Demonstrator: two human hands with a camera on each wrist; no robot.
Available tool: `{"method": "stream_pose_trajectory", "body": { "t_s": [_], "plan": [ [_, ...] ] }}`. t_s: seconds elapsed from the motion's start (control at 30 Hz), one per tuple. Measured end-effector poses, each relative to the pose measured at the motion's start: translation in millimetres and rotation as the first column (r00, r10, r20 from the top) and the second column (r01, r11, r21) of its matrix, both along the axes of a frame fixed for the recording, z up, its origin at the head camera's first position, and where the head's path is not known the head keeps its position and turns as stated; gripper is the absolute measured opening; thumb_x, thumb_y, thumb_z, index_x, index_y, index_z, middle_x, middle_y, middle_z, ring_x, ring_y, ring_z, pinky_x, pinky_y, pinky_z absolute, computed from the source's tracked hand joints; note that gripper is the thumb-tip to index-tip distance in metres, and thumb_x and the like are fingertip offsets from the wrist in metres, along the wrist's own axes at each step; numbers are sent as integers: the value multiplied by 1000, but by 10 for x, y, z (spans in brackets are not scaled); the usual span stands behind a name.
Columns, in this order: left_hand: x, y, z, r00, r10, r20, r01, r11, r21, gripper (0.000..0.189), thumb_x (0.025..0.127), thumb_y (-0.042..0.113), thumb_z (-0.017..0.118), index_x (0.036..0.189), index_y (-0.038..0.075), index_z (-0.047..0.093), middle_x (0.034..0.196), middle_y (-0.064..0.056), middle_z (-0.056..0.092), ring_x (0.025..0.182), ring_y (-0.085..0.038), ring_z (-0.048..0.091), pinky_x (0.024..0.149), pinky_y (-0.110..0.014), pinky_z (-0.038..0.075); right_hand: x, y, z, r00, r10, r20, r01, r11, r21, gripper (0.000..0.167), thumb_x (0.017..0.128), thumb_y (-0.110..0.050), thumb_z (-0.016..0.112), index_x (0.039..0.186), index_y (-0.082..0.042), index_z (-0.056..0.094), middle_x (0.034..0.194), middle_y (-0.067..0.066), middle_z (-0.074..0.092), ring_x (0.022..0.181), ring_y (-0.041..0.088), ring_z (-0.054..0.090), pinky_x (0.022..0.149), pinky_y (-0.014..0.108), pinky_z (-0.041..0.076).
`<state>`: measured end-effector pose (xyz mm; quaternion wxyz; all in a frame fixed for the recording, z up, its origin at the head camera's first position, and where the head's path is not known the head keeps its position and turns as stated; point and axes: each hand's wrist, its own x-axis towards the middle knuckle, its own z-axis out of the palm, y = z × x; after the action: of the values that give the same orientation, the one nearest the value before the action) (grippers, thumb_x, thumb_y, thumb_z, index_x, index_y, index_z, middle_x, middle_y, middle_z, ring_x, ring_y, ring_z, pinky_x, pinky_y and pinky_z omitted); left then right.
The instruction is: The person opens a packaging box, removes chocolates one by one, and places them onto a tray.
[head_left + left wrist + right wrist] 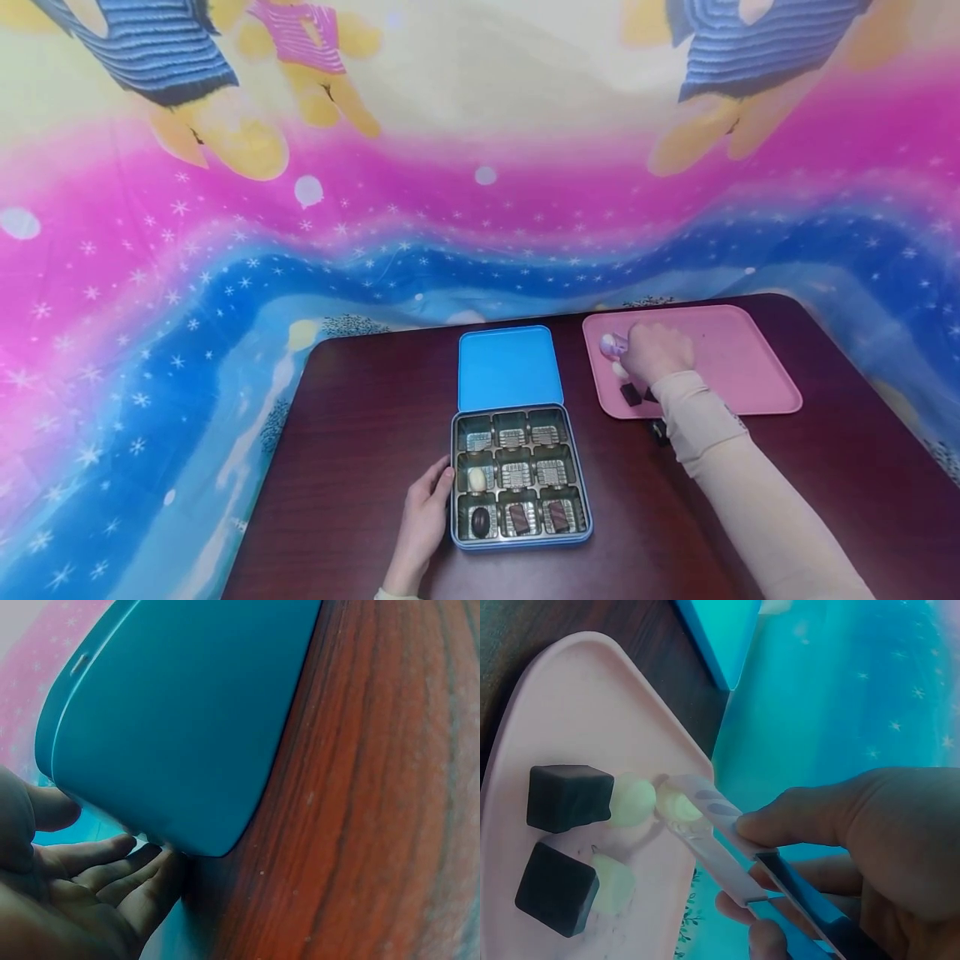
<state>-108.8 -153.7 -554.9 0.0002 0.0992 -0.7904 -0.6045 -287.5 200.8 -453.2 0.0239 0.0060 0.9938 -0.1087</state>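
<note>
My right hand (660, 354) is over the left part of the pink tray (731, 358), gripping a pair of tongs (718, 808) between thumb and fingers. The pale tong tips straddle a round white chocolate (676, 806) at the tray's edge. My left hand (423, 517) rests with extended fingers against the left side of the blue tin (525, 544), its thumb up near the rim. In the tin's bottom row lie a dark oval chocolate (481, 522) and two striped brown ones (519, 518); a white oval chocolate (477, 479) sits in the middle row's left compartment.
Two dark square chocolates (568, 799) and two white ones (632, 799) lie on the tray near the tongs. The tin's blue lid (510, 367) stands open behind it. A printed cloth (450, 275) hangs behind the dark wooden table (360, 417).
</note>
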Motion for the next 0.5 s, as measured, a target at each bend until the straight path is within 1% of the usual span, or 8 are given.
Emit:
{"method": "stream_pose_trajectory", "body": {
  "t_s": [0.13, 0.33, 0.5],
  "plan": [
    [-4, 2, 8, 1000, 3, -2, -3, 1000, -13, 49, 106, 27, 54, 139, -8, 54, 138, -23, 59, 135, -35, 49, 112, -55, 38, -2, 9, -22, 1000, 2, 2, -2, 1000, 6, 13, 83, -21, 69, 80, -8, 69, 80, 15, 66, 72, 35, 59, 52, 48, 45],
    [-4, 5, 9, 1000, 5, 6, -5, 1000, -5, 48, 106, 26, 55, 139, -9, 54, 138, -24, 59, 136, -35, 48, 113, -54, 37, -16, 26, -56, 1000, 2, 9, -2, 1000, 6, 11, 82, -18, 68, 79, -7, 68, 78, 15, 65, 69, 34, 58, 50, 48, 45],
    [-9, 9, 14, 1000, 0, 9, 0, 1000, -2, 50, 106, 27, 54, 140, -9, 53, 139, -24, 58, 136, -37, 47, 113, -55, 37, 3, 38, -51, 1000, -10, 29, 11, 1000, -5, 16, 86, -22, 66, 81, -7, 68, 80, 16, 65, 69, 34, 57, 50, 46, 45]
  ]
}}
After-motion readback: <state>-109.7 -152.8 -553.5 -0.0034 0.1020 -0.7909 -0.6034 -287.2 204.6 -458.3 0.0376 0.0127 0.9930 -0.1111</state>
